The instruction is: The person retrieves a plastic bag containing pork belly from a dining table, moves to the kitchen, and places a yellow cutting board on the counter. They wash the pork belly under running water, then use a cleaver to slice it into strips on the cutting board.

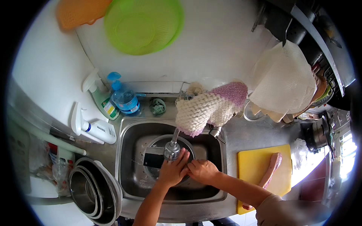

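A broad cleaver blade [154, 160], dark along its lower part with a small hole near one corner, lies across a round metal basin [150, 140] in the steel sink [127, 180]. My right hand [204, 171] is curled in a fist at the blade's right, apparently around the handle, which is hidden. Fingers extended and slightly apart, my left hand [173, 170] rests over the right part of the cleaver. The faucet head [172, 151] hangs just above my left fingers. Whether water runs is unclear.
Right of the sink, a strip of raw meat [271, 172] lies on a yellow cutting board [246, 166]. Stacked metal bowls [84, 195] stand left. Spray bottles [103, 131] and a blue pump bottle [125, 99] line the back left. A knitted cloth [203, 110] drapes over the faucet.
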Demonstrator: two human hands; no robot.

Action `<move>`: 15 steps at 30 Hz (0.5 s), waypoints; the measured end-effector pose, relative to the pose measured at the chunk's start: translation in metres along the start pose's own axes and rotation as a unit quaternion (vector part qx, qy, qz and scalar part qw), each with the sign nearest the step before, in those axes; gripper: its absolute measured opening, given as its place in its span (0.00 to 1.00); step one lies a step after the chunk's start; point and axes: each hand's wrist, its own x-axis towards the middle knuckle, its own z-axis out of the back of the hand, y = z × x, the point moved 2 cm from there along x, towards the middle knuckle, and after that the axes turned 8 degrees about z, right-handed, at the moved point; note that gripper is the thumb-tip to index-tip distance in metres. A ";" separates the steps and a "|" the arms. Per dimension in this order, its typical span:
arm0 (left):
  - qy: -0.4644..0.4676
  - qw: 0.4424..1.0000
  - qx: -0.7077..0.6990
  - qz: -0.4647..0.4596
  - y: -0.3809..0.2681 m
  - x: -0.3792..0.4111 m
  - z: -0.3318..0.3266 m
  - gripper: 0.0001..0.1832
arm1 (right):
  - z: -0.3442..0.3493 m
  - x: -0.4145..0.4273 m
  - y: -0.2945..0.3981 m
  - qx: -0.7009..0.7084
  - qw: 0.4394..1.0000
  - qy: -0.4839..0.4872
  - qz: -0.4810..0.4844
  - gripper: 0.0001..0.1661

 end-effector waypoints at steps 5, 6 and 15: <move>-0.008 0.978 0.144 0.150 0.073 -0.032 -0.013 0.29 | 0.012 0.001 0.005 -0.005 0.999 -0.024 0.040 0.10; -0.025 0.978 0.096 0.182 0.078 -0.036 -0.009 0.30 | 0.012 -0.002 0.005 -0.017 0.999 -0.026 0.044 0.10; -0.076 0.997 -0.023 0.024 0.007 -0.004 -0.016 0.30 | 0.007 0.009 0.010 -0.017 0.999 0.007 0.043 0.11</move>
